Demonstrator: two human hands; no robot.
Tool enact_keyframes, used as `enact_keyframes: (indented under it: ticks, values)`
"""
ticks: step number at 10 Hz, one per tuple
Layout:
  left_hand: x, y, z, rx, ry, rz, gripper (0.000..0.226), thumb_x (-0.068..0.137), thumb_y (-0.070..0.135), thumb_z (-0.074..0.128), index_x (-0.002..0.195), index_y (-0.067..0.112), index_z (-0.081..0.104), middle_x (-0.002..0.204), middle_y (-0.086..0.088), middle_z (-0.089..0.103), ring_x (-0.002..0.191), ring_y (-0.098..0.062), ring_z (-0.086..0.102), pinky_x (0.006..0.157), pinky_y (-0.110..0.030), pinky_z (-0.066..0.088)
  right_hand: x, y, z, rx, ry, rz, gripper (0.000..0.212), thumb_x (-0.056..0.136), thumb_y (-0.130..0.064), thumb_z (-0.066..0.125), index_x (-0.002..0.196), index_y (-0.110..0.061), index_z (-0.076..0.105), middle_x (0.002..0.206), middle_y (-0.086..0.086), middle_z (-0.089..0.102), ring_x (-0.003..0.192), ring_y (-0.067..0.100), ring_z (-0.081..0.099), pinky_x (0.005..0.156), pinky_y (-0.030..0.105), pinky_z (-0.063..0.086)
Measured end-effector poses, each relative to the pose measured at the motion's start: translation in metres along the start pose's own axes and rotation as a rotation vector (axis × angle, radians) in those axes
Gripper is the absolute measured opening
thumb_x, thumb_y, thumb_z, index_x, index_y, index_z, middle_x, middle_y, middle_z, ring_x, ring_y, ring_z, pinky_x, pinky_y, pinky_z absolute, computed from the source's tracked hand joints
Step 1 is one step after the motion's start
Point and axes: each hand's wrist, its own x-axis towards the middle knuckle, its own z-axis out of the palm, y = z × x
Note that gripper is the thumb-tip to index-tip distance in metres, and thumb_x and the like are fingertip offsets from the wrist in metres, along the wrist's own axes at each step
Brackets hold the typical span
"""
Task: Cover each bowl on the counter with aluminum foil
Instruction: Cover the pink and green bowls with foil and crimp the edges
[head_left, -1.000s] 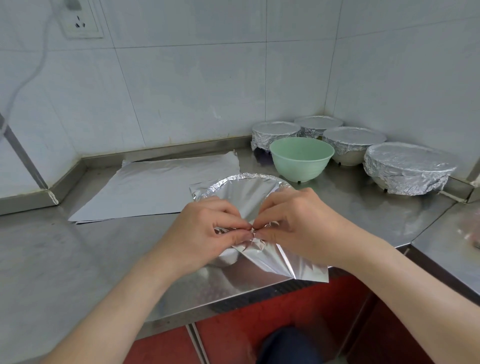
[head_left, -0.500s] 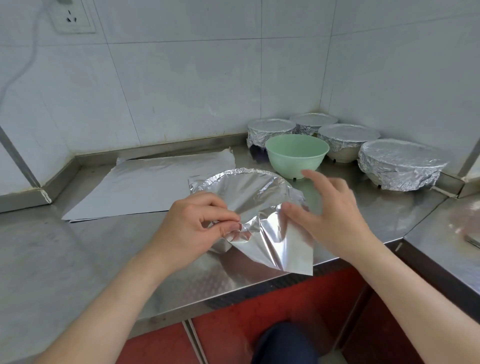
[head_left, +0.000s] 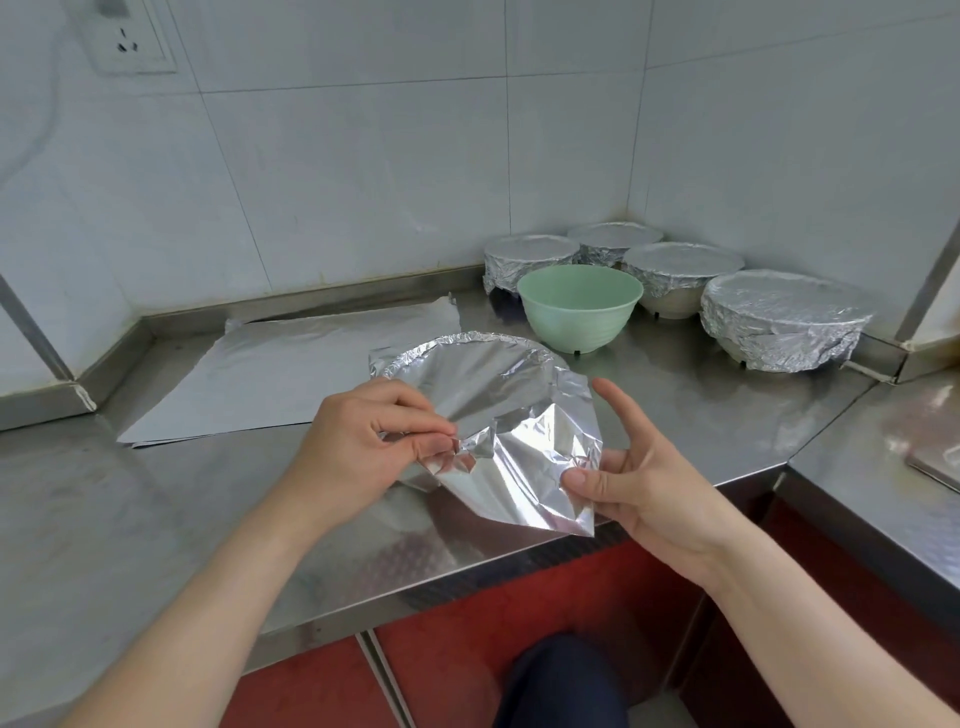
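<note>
Fingers (head_left: 434, 427) of left hand (head_left: 358, 447), right hand (head_left: 641, 491) on foil (head_left: 524, 480)

Foil-draped bowl (head_left: 467, 374) on tabletop (head_left: 156, 519), near front edge. Foil flap (head_left: 530, 467) overhangs bowl's near side; left hand (head_left: 358, 447) pinches flap at left, right hand (head_left: 639, 483) at right. Foil sheet stack (head_left: 291, 374) flat on tabletop, left-rear of bowl. Uncovered bowl (head_left: 579, 312) right-rear. Four covered bowls (head_left: 784, 317) around it in rear right corner.

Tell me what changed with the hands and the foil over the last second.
The right hand let go of the foil at the near rim, swung right, and now pinches the right edge of its loose flap. The left hand kept pinching there. The green bowl, covered bowls and flat foil sheets stayed put.
</note>
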Motion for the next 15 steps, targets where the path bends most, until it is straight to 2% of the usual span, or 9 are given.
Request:
enact_keyframes:
  ticks: [1,3,5,6,7,8,9,11,15]
  values:
    - [0.0,-0.001,-0.001,0.005,-0.002,0.021,0.013,0.068,0.024,0.077,0.081,0.026,0.078,0.083,0.009,0.068,0.079,-0.008,0.064,0.076,-0.027,0.051,0.0,0.005,0.0,-0.127,0.005,-0.032,0.108,0.06,-0.014,0.086,0.142,-0.051,0.028,0.083,0.033,0.065,0.075,0.033,0.067,0.072,0.04,0.057]
    - [0.001,-0.002,-0.002,-0.005,-0.005,0.019,0.015,0.067,0.027,0.076,0.081,0.031,0.076,0.085,0.009,0.068,0.081,-0.007,0.064,0.077,-0.017,0.048,-0.005,0.004,0.0,-0.159,-0.141,-0.054,0.116,0.07,-0.001,0.079,0.138,-0.066,0.01,0.108,0.028,0.068,0.098,0.038,0.064,0.095,0.047,0.051]
    - [0.001,-0.003,-0.001,-0.004,-0.01,0.02,0.015,0.066,0.026,0.076,0.081,0.031,0.076,0.085,0.01,0.068,0.081,-0.007,0.063,0.077,-0.016,0.047,-0.008,0.008,0.003,-0.057,-0.151,-0.071,0.114,0.069,0.009,0.07,0.146,-0.054,0.014,0.075,0.016,0.068,0.065,0.022,0.065,0.068,0.029,0.053]
    - [0.001,-0.002,-0.003,0.01,-0.021,0.01,0.014,0.067,0.026,0.077,0.081,0.029,0.077,0.086,0.012,0.068,0.082,-0.006,0.064,0.078,-0.016,0.047,-0.012,0.006,-0.001,-0.224,-0.156,-0.096,0.107,0.075,0.002,0.074,0.144,-0.057,0.018,0.084,0.029,0.067,0.074,0.029,0.064,0.078,0.035,0.053]
    - [0.0,0.0,-0.007,0.063,-0.031,0.027,0.016,0.073,0.017,0.079,0.085,0.028,0.077,0.089,0.014,0.068,0.087,-0.005,0.064,0.081,-0.015,0.046,-0.017,-0.007,-0.009,-0.548,-0.169,-0.121,0.096,0.081,-0.016,0.076,0.142,-0.06,0.016,0.079,0.015,0.072,0.069,0.025,0.07,0.079,0.032,0.055]
    - [-0.001,0.008,-0.006,0.076,-0.018,0.072,0.013,0.074,0.027,0.076,0.087,0.026,0.078,0.088,0.013,0.068,0.089,-0.007,0.064,0.082,-0.014,0.045,-0.016,-0.026,-0.013,-0.827,0.111,-0.334,0.065,0.074,-0.041,0.074,0.134,-0.04,0.05,0.064,0.0,0.064,0.051,0.006,0.053,0.057,0.014,0.042]
    - [0.0,0.014,0.003,0.114,-0.015,0.096,0.021,0.069,0.04,0.076,0.085,0.027,0.079,0.086,0.013,0.067,0.089,-0.009,0.063,0.08,-0.015,0.045,-0.002,-0.041,0.005,-0.984,0.185,-0.609,0.026,0.079,-0.035,0.074,0.104,-0.028,0.074,0.074,-0.009,0.06,0.068,0.003,0.054,0.064,0.009,0.037]
    - [0.001,0.008,0.011,0.111,0.012,0.178,0.019,0.071,0.034,0.077,0.086,0.021,0.079,0.085,0.012,0.065,0.076,-0.007,0.062,0.069,-0.026,0.048,0.033,-0.033,0.042,-1.356,-0.081,-0.819,0.021,0.079,-0.037,0.065,0.092,-0.024,0.076,0.086,-0.003,0.064,0.08,0.022,0.059,0.069,0.04,0.051]
    - [0.003,-0.011,0.018,0.411,0.06,0.455,0.015,0.089,0.018,0.063,0.085,0.007,0.073,0.083,0.001,0.066,0.075,-0.018,0.056,0.072,-0.025,0.046,0.05,-0.019,0.048,-1.531,0.009,-1.032,0.006,0.074,-0.016,0.072,0.07,-0.014,0.069,0.067,0.002,0.053,0.065,0.025,0.05,0.056,0.039,0.048]
